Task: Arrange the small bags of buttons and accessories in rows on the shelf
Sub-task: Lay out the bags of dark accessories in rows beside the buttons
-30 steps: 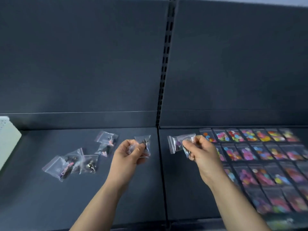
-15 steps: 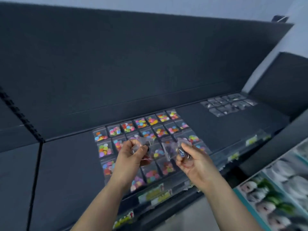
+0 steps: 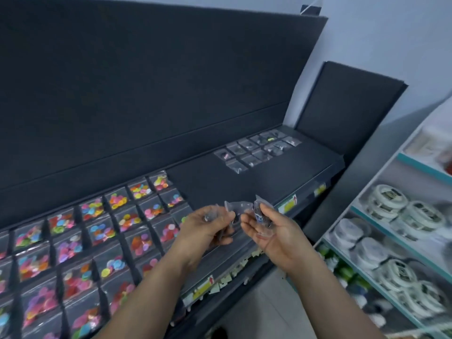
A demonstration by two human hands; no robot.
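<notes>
Two hands meet above the front edge of the shelf (image 3: 210,184). The left hand (image 3: 208,228) curls its fingers round a blurred clear bag (image 3: 210,215). The right hand (image 3: 271,231), palm up, pinches a bunch of clear bags (image 3: 263,207) with dark pieces under its thumb. One more bag spans the gap between them; which hand holds it I cannot tell. To the left, button bags (image 3: 97,231) full of bright colours lie in tidy rows on the shelf. Farther right, accessory bags (image 3: 259,150) sit in two short rows near the back panel (image 3: 146,81). Round tins (image 3: 391,204) fill a white rack (image 3: 367,214) at the right.
</notes>
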